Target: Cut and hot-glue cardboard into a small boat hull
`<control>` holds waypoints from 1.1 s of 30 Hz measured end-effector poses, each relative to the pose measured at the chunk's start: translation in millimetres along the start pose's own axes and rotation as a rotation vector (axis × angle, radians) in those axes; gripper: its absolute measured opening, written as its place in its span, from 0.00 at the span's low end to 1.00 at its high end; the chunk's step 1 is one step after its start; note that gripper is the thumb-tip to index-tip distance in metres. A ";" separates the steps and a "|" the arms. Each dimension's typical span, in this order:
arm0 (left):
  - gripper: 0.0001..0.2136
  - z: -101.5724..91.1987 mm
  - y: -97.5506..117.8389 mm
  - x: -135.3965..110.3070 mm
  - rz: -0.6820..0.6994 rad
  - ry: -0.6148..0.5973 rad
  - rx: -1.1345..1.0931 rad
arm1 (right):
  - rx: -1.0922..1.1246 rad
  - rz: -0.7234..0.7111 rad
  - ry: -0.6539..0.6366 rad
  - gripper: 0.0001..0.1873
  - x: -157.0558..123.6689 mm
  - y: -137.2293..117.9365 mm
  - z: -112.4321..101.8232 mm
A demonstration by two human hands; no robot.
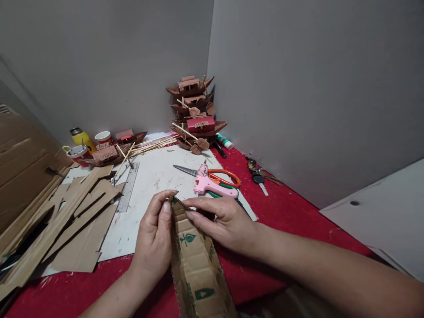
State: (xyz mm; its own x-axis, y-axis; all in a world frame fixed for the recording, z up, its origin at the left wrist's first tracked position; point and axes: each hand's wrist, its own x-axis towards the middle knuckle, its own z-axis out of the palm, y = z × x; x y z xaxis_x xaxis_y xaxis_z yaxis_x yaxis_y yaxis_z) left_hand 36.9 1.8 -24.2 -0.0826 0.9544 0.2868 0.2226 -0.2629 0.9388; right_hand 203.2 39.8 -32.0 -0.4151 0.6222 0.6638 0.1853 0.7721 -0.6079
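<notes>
A folded cardboard piece (195,260) with green printed marks tapers to a point between my hands. My left hand (155,234) pinches its left side near the tip with thumb and fingers closed. My right hand (221,221) presses the right side of the tip, fingers closed on the cardboard. Just beyond the hands lie a pink glue gun (212,184) and orange-handled scissors (218,175) on a white sheet (149,176).
Cardboard strips (66,221) and a metal ruler (127,187) lie at the left. Stacked model boats (195,110) stand in the far corner, with more boats, cups (103,137) and wooden sticks (149,145) beside them. A red cloth (291,212) covers the table; a white board (384,212) leans at the right.
</notes>
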 end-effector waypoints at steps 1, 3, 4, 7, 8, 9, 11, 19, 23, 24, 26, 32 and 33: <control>0.09 -0.1 0.7 -0.1 0.000 -0.001 0.004 | 0.000 0.006 -0.008 0.11 0.1 -0.2 -0.2; 0.10 -0.4 1.7 -0.4 -0.007 -0.013 0.008 | 0.005 0.017 -0.032 0.11 0.2 -0.2 -0.6; 0.10 -0.6 2.0 -0.6 -0.012 -0.021 0.009 | 0.011 0.020 -0.044 0.11 0.2 0.0 -0.7; 0.09 -0.9 1.5 -0.8 -0.012 -0.027 0.012 | 0.025 0.018 -0.056 0.11 0.0 1.2 -0.9; 0.08 -0.9 1.2 -0.8 -0.003 -0.023 0.013 | 0.025 0.020 -0.056 0.11 -0.1 1.4 -1.0; 0.08 -0.9 0.9 -0.6 0.006 -0.019 0.016 | 0.023 0.033 -0.060 0.11 -0.2 1.2 -1.3; 0.08 -1.4 0.7 -0.1 0.020 -0.013 0.025 | 0.026 0.100 -0.082 0.11 -0.5 -0.2 -2.3; 0.08 -6.2 2.4 2.3 0.103 0.099 0.114 | 0.087 0.398 -0.224 0.18 -1.9 -8.5 -5.0; 0.08 -5.0 0.1 2.1 0.123 0.109 0.139 | 0.015 0.357 -0.305 0.11 -3.1 -8.2 -2.7; 0.08 -4.3 -0.9 2.0 0.125 0.109 0.145 | -0.005 0.344 -0.327 0.10 -3.1 -8.1 -2.4; 0.08 -2.6 -2.8 1.7 0.131 0.112 0.149 | -0.037 0.322 -0.359 0.10 -3.3 -7.9 -1.7; 0.08 0.0 -2.5 0.4 0.118 0.085 0.124 | -0.084 0.333 -0.357 0.11 -5.1 -5.8 1.7; 0.08 -0.3 -0.8 0.2 0.093 0.076 0.117 | -0.085 0.337 -0.351 0.11 -5.0 -5.3 2.0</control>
State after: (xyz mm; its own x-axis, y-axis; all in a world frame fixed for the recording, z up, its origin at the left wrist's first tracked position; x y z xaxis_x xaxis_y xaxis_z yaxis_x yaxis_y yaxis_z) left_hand 36.4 2.2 -24.9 -0.1286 0.9120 0.3894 0.3436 -0.3273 0.8802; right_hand 202.6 32.4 -33.0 -0.5922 0.7691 0.2405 0.4267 0.5525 -0.7160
